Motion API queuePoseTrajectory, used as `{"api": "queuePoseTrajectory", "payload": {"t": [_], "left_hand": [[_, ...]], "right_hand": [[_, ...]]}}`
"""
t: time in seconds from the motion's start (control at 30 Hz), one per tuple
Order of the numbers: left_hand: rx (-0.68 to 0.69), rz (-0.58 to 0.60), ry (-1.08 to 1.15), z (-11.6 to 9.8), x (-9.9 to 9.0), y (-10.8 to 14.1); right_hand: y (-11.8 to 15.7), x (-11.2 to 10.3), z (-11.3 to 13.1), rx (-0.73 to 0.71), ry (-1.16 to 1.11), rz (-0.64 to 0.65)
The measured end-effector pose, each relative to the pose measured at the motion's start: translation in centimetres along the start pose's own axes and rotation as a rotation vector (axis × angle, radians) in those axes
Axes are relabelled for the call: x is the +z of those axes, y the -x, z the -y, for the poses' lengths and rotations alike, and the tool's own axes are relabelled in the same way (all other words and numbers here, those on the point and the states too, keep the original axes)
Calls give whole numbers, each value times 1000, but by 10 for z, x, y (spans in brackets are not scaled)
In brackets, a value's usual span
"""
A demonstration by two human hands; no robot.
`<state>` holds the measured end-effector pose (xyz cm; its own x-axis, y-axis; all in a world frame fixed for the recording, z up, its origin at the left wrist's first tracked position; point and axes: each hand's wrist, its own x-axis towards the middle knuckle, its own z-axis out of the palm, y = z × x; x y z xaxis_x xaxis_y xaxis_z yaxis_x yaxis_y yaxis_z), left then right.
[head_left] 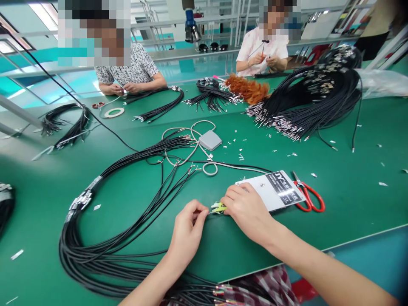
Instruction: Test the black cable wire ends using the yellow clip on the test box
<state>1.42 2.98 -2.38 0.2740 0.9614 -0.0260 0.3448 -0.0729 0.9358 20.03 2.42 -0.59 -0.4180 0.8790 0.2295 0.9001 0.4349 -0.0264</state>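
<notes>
My left hand (190, 225) is closed, thumb and forefinger pinching the end of a thin cable (210, 211). Just to its right, my right hand (247, 212) has its fingers round a small yellow-green plastic tool (219, 207), whose exact kind I cannot make out. The tool's tip is close to the pinched end. A looped bundle of black cables (72, 238) curves round on the left, bound with pale bands (83, 199), with bare coloured wire ends. Behind my right hand lies a flat white box (270, 193) with a black label.
Red-handled scissors (310, 197) lie right of the box. A grey square block (210, 140) with a coiled grey cord sits further back. Beyond are a large black cable pile (306, 97), a tape roll (114, 112) and white scraps. Two people (127, 72) work across the green table (350, 191).
</notes>
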Motion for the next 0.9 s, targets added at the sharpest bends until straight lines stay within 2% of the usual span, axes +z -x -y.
{"api": "queuePoseTrajectory", "payload": {"t": [0.5,0.63,0.73,0.9], "left_hand": [[11,-38,-102,8,9,-9],[6,-27,-100,9,10,-10],[-3,-17,-89,9,9,-10],[-13,-9,-53,9,7,-9]], "right_hand": [[-3,-2,3,9,35,27],[0,-9,4,27,4,12],[18,-18,-2,56,-110,-132],[74,-19,-14,247,-193,-525]]}}
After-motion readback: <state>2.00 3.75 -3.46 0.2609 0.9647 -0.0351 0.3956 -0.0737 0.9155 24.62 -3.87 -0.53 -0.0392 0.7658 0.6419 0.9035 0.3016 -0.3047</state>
